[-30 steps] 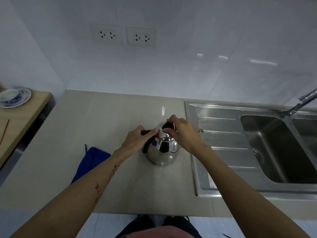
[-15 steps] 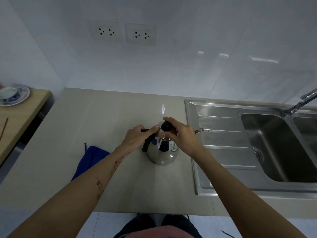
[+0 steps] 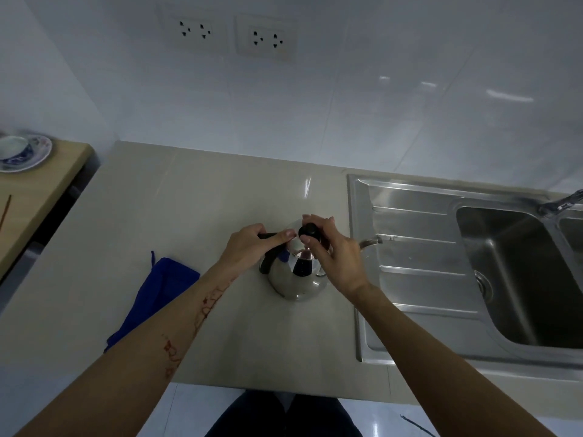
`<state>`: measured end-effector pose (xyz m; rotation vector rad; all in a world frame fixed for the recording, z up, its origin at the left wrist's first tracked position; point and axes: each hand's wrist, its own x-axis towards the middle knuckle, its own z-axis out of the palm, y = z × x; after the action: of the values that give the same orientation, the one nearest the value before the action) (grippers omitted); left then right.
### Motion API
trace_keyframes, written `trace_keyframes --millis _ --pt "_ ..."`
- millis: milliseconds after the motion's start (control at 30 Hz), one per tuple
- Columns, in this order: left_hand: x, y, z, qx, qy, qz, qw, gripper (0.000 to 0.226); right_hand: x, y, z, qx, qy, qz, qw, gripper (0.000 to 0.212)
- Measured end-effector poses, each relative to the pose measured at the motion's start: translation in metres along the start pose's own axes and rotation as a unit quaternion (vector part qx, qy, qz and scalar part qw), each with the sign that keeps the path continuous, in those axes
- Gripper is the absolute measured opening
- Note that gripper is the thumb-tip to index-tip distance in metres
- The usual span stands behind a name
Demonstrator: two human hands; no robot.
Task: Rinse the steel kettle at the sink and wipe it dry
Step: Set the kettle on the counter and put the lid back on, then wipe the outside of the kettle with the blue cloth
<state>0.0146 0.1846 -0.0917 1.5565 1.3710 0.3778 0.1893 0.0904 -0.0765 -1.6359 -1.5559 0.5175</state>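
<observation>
Beige counter (image 3: 195,216), kettle (image 3: 296,279) nr sink (image 3: 410,279) edge, left hand (image 3: 249,244) gripping handle, right hand (image 3: 334,253) fingers pinching lid knob (image 3: 308,230)

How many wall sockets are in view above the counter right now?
2: both on the tiled wall, side by side. The left socket sits above the counter's middle; the right socket is beside it, nearer the sink. None look hidden.

No text or labels — nothing readable anywhere.
</observation>
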Motion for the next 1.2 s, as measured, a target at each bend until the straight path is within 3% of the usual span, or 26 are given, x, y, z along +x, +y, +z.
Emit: trace_keyframes --millis 400,567,633,800,933,1000,1100,1200 --pt "-0.009 0.001 0.01 -0.007 0.05 0.0 0.999 0.054 -0.005 0.013 0.001 0.078 -0.07 0.013 0.994 0.052" --pt "-0.015 -0.01 0.017 0.026 0.135 0.035 0.99 0.059 -0.004 0.006 -0.006 0.049 -0.082 0.007 0.995 0.054" --pt "-0.025 -0.02 0.02 -0.005 0.182 0.044 0.982 0.047 -0.006 -0.005 -0.004 0.069 -0.058 0.005 0.996 0.053" --pt "-0.064 -0.075 0.0 -0.029 0.282 0.042 0.958 0.032 -0.01 -0.05 0.022 0.102 0.059 -0.146 0.982 0.043" --pt "-0.091 -0.144 -0.053 0.089 0.343 -0.031 0.935 0.032 -0.016 -0.079 0.077 0.058 -0.006 -0.215 0.975 0.038" --pt "-0.101 -0.173 -0.077 0.164 0.325 -0.096 0.927 0.046 -0.025 -0.083 0.116 0.029 -0.061 -0.201 0.977 0.037" --pt "-0.107 -0.206 -0.099 0.237 0.193 -0.206 0.93 0.068 -0.036 -0.079 0.169 -0.02 -0.157 -0.138 0.978 0.039" --pt "-0.1 -0.228 -0.108 0.202 0.117 -0.212 0.949 0.066 -0.046 -0.079 0.204 -0.036 -0.242 -0.041 0.969 0.043"
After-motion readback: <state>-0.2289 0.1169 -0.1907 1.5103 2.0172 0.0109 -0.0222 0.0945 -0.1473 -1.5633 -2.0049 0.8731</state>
